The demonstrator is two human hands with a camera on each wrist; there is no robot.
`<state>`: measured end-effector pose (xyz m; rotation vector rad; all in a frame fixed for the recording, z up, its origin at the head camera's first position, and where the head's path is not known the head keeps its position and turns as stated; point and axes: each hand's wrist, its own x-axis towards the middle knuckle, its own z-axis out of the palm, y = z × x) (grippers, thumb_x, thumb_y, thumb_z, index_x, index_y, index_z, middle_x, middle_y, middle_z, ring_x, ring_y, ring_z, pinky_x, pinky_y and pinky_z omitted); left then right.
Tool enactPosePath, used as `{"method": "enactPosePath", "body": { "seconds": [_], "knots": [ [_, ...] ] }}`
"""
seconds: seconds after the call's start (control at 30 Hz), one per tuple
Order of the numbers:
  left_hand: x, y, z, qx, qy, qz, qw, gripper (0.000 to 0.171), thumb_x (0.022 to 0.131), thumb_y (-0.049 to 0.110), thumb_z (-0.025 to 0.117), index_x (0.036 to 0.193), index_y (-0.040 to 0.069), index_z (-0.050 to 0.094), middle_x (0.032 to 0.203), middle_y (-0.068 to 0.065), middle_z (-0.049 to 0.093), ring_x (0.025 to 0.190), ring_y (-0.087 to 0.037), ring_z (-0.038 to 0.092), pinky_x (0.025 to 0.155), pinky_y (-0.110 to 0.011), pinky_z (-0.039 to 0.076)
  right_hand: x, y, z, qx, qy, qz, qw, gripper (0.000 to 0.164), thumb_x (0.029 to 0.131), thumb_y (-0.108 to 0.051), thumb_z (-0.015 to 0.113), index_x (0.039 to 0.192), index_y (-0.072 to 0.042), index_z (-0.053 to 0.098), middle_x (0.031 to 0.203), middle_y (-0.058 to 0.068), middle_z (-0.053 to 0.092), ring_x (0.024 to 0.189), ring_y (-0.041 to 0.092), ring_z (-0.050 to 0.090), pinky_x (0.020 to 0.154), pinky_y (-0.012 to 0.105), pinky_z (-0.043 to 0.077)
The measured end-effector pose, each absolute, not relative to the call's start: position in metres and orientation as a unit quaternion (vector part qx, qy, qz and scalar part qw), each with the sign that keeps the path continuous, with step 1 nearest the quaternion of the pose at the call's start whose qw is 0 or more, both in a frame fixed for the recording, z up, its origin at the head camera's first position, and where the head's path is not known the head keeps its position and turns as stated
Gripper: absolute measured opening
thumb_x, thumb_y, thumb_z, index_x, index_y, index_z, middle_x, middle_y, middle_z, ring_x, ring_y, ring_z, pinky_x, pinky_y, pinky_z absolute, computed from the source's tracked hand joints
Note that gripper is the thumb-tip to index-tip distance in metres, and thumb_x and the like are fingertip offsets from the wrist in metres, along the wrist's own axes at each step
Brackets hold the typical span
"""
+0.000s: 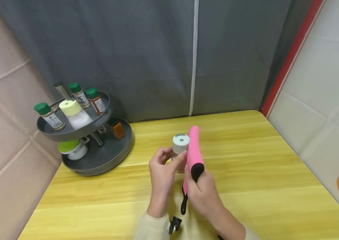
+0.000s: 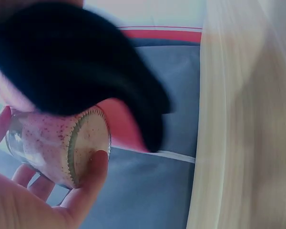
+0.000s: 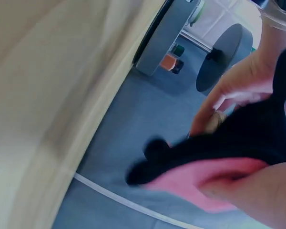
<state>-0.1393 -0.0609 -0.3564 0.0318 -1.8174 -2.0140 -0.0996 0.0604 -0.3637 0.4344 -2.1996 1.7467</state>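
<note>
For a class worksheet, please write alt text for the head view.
A person's left hand holds a white-lidded jar and the right hand holds a pink-and-black item beside it over a yellow wood-grain table. A two-tier gray rack with green-capped bottles stands on the left.

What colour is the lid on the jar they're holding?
The lid is mostly white, best seen in the head view.

Left hand (image 1: 163,171) and right hand (image 1: 203,195) sit close, fingers (image 1: 161,155) curled (forearms (image 1: 229,221) angled inward).
</note>
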Motion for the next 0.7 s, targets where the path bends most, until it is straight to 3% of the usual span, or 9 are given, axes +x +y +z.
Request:
{"method": "enactPosePath", "body": {
  "seconds": [0.13,0.3,0.4,0.5,0.57,0.7],
  "knots": [
    [-0.141,-0.065,-0.355,0.016,-0.646,-0.732,0.214,0.035,0.073,0.022,0.093,0.096,0.007,0.073,0.104,-0.005,0.076,0.104,-0.024,0.068,0.086,-0.043,0.055,-0.104,0.065,-0.367,0.114,-0.793,0.594,0.070,0.029,0.106,-0.029,0.053,0.091,-0.006,0.060,0.068,0.003,0.052,0.058,0.015,0.053,0.053,0.030,0.048],
    [-0.145,-0.067,-0.355,0.017,-0.656,-0.727,0.203,0.035,0.073,0.024,0.093,0.094,0.007,0.071,0.105,-0.004,0.076,0.105,-0.024,0.068,0.093,-0.050,0.051,-0.112,0.072,-0.358,0.076,-0.793,0.604,0.000,0.030,0.108,-0.028,0.050,0.106,-0.002,0.063,0.071,0.007,0.052,0.063,0.019,0.054,0.057,0.032,0.049],
    [-0.146,-0.065,-0.356,0.014,-0.666,-0.722,0.189,0.035,0.073,0.025,0.093,0.092,0.007,0.070,0.105,-0.002,0.076,0.106,-0.023,0.068,0.093,-0.050,0.051,-0.116,0.075,-0.345,0.080,-0.772,0.630,0.017,0.034,0.108,-0.027,0.049,0.127,-0.002,0.061,0.086,0.011,0.059,0.076,0.023,0.058,0.066,0.033,0.050],
    [-0.145,-0.061,-0.359,0.011,-0.671,-0.720,0.176,0.034,0.073,0.023,0.093,0.091,0.006,0.069,0.103,-0.003,0.076,0.103,-0.024,0.067,0.086,-0.043,0.054,-0.113,0.077,-0.329,0.097,-0.736,0.667,0.057,0.039,0.108,-0.026,0.049,0.139,-0.003,0.054,0.097,0.014,0.061,0.083,0.023,0.057,0.071,0.030,0.049],
    [-0.143,-0.059,-0.360,0.010,-0.674,-0.718,0.174,0.034,0.073,0.023,0.093,0.091,0.007,0.070,0.102,-0.004,0.076,0.101,-0.023,0.066,0.083,-0.039,0.055,-0.108,0.076,-0.324,0.119,-0.709,0.688,0.095,0.036,0.108,-0.023,0.049,0.137,-0.001,0.054,0.092,0.013,0.060,0.077,0.020,0.056,0.067,0.028,0.048],
    [-0.142,-0.057,-0.357,0.012,-0.673,-0.717,0.185,0.033,0.075,0.027,0.092,0.093,0.009,0.071,0.098,-0.004,0.076,0.098,-0.023,0.067,0.079,-0.039,0.056,-0.100,0.068,-0.333,0.183,-0.681,0.691,0.159,0.016,0.106,-0.011,0.051,0.102,0.003,0.058,0.060,0.004,0.045,0.048,0.014,0.044,0.044,0.030,0.040]
  ]
}}
